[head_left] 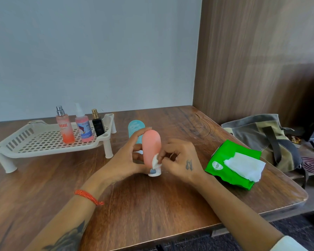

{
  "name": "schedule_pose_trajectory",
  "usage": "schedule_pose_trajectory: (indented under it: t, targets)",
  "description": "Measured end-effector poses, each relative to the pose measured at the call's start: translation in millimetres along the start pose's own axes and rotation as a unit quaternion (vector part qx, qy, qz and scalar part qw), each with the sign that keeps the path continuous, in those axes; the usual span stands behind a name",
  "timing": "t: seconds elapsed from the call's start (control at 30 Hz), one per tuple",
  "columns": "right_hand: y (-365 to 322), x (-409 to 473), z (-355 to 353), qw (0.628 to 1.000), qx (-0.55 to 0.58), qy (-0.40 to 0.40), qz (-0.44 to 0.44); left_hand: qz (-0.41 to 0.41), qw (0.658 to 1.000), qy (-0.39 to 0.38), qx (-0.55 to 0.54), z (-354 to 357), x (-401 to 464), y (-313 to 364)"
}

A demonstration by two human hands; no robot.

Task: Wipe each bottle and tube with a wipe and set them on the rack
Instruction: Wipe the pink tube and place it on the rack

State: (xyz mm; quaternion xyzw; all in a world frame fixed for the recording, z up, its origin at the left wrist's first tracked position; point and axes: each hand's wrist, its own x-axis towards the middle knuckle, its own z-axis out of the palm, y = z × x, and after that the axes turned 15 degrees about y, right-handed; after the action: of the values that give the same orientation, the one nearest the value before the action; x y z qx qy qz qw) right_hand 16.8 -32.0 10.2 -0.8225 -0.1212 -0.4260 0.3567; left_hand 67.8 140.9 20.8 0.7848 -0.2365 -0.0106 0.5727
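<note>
1. I see the pink tube [151, 147] standing cap-down on the wooden table [152, 205], held between both hands near the middle of the table.
2. My view shows the left hand [127, 156] curled round the tube's left side, fingertips reaching up near its rounded top.
3. The right hand [179, 158] sits just right of the tube, its fingers pinching a small white wipe [155, 160] against the tube's lower part, above the white cap.
4. A blue tube [135, 131] stands just behind the pink one, partly hidden by the left hand.
5. On the white rack [34, 142] at left stand three bottles: an orange spray bottle [65, 128] reading "ENGAGE", a pink spray bottle [82, 126] whose label I cannot read, and a black bottle [98, 125].
6. The green wipe pack [225, 167] lies to the right, marked "100", with a wipe sticking out.
</note>
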Motion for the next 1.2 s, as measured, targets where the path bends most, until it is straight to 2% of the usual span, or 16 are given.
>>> schedule_pose_trajectory:
  t: [0.13, 0.17, 0.2, 0.27, 0.33, 0.37, 0.43, 0.5, 0.63, 0.8, 0.93, 1.0, 1.1, 1.17, 1.2]
  targets:
    - [1, -1, 0, 0.995, -0.053, -0.084, 0.003, -0.002, 1.0, 0.0, 0.001, 0, 1, -1]
    - [1, -1, 1, 0.994, -0.074, -0.081, 0.013, -0.001, 1.0, 0.0, -0.001, 0, 1, -2]
    - [3, -1, 2, 0.994, -0.092, -0.052, 0.029, 0.0, 1.0, 0.001, -0.002, 0, 1, -2]
    - [5, 0, 2, 0.988, -0.106, 0.062, 0.09, 0.0, 1.0, -0.003, -0.005, 0, 1, -2]
    - [5, 4, 1, 0.969, -0.052, 0.138, 0.2, 0.003, 1.0, -0.011, -0.007, 1, 1, -2]
    - [4, 6, 0, 0.957, -0.006, 0.134, 0.258, 0.006, 1.0, -0.014, -0.007, 2, 1, -2]
    - [2, 8, -2, 0.93, 0.102, 0.072, 0.344, 0.012, 1.0, -0.017, -0.005, 3, 1, -2]
    - [-2, 9, -3, 0.907, 0.18, 0.027, 0.379, 0.022, 1.0, -0.017, -0.001, 4, 0, -1]
    - [-8, 11, -7, 0.899, 0.23, 0.021, 0.372, 0.052, 0.997, -0.018, 0.048, 3, -1, -2]
    - [-8, 9, -4, 0.926, 0.218, 0.006, 0.308, 0.057, 0.992, 0.004, 0.116, 6, -2, -1]
    - [-9, 6, -1, 0.941, 0.224, -0.018, 0.254, 0.05, 0.992, 0.017, 0.113, 7, -1, -3]
    - [-7, 5, 0, 0.939, 0.234, 0.013, 0.252, 0.038, 0.995, 0.013, 0.094, 6, -1, -5]
    - [-3, 7, -1, 0.93, 0.228, 0.113, 0.266, 0.015, 0.998, -0.002, 0.062, 5, 0, -4]
    - [-1, 8, -1, 0.938, 0.161, 0.163, 0.259, 0.006, 0.999, -0.017, 0.047, 6, 0, -1]
    - [-1, 8, 0, 0.95, 0.116, 0.184, 0.223, 0.002, 0.999, -0.026, 0.037, 6, -1, 0]
